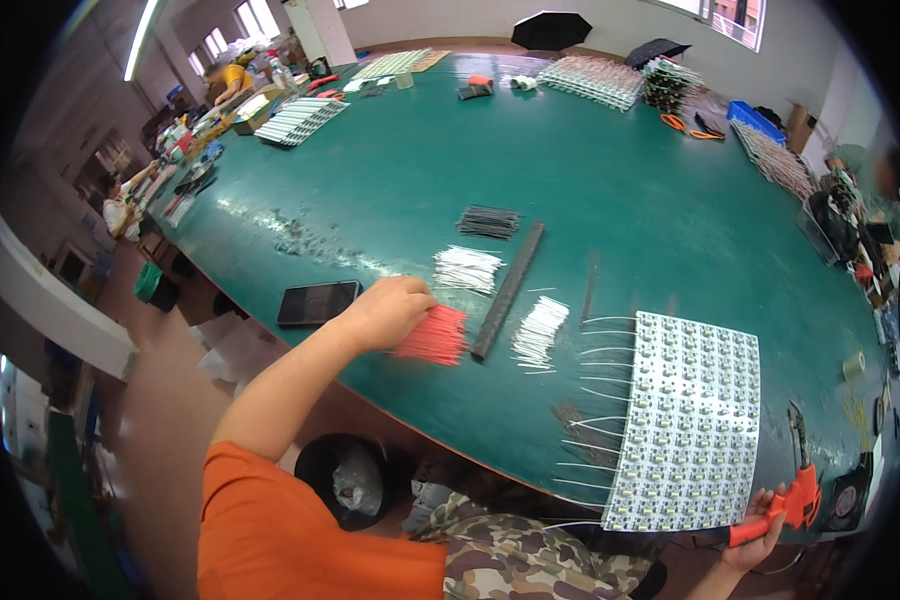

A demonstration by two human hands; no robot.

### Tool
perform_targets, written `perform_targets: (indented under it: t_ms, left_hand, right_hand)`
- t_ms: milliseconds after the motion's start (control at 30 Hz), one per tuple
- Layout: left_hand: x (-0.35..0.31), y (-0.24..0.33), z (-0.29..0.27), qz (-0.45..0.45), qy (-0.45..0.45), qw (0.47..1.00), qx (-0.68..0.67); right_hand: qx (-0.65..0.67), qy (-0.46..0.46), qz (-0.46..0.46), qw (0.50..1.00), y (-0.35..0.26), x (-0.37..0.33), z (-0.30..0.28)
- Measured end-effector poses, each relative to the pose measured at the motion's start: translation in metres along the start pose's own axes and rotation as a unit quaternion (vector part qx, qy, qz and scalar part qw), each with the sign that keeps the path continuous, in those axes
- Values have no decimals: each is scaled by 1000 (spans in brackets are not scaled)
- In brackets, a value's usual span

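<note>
Left hand point(388, 312) closed over one bundle of thin red wires point(433, 336), lying on the green worktop point(610, 190). Right hand point(760, 525) grips one orange-handled tool point(790, 505) at the worktop's near edge. Two white wire bundles point(467, 268) point(540, 330), one dark bundle point(488, 222), one long dark rod point(508, 291), one studded white panel point(688, 422), one flat black tablet point(317, 302). Wide bare green beyond.

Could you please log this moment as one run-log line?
left hand: on red wires | right hand: holding orange tool | LED panel: on green table
</note>
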State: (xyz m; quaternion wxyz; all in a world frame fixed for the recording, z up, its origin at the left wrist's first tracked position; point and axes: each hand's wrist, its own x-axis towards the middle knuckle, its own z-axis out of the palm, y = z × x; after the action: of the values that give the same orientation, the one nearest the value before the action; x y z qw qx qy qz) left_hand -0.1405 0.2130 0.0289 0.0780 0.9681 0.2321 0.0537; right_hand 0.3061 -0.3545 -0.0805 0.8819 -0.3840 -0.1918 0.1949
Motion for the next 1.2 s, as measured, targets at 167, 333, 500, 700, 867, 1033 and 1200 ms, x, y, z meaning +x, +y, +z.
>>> perform_targets:
  t_ms: [167, 333, 500, 700, 867, 1033, 1200]
  left_hand:
    - [1, 1, 4, 17, -1, 1000, 22]
    - [8, 3, 2, 35, -15, 995, 93]
    - [14, 1, 1, 54, -28, 993, 102]
    - [10, 2, -2, 28, -42, 995, 91]
    - [15, 3, 5, 8, -10, 996, 91]
    - [15, 0, 4, 29, -29, 991, 127]
    - [13, 0, -4, 71, -35, 986, 145]
  right_hand:
    - [3, 33, -15, 999, 4, -2, 13]
    - [1, 25, -27, 999, 8, -2, 24]
    - [0, 32, -31, 999, 9, -5, 33]
    - [-8, 28, -34, 999, 12, -5, 30]
    - [7, 26, -22, 999, 9, -5, 19]
    - [-12, 30, -28, 999, 9, -3, 15]
    - [-22, 29, -27, 999, 9, -2, 14]
